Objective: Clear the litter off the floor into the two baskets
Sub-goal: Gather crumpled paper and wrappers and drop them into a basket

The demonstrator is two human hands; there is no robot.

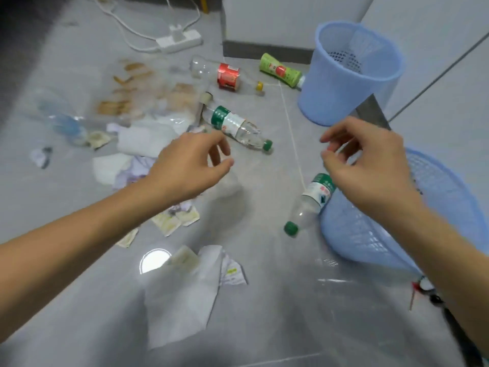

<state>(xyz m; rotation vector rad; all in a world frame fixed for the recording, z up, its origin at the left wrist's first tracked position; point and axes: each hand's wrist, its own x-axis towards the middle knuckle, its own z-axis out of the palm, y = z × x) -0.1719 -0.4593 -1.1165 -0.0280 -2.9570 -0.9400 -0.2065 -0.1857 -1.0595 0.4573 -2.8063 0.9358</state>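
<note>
Left grip: left hand [191, 165] hovering with fingers loosely spread and bent, holding nothing, thumb and forefinger apart.
Right grip: right hand [370, 165] raised with fingertips drawn close together; whether anything is pinched between them cannot be told.
Landmark: upright blue basket [341, 96], standing against the white wall at far right.
Far left of basket: clear plastic wrapper [62, 120] and a small crumpled scrap [41, 156] on the grey floor [264, 300].
Left of basket, far side: white power strip [180, 39] with cables, brownish crumbs [127, 86] spread nearer than it.
Left of basket, middle: heap of white tissues and paper [143, 144], partly under the left forearm.
Left and nearer than basket: small sachets [176, 219], a folded white paper with a receipt [190, 282] closest to the camera.
Just left of basket: red-label bottle [227, 75] lying flat, green-label bottle [280, 71] with its cap end touching the basket's base.
Left of basket, nearer: clear bottle with green band [238, 127] lying on its side, just beyond the left fingertips.
Nearer than basket, below right hand: green-capped bottle [308, 205] tilted cap-down against the second basket.
Nearer than basket, far right: second blue basket [370, 239], tipped on its side, mostly behind the right wrist.
</note>
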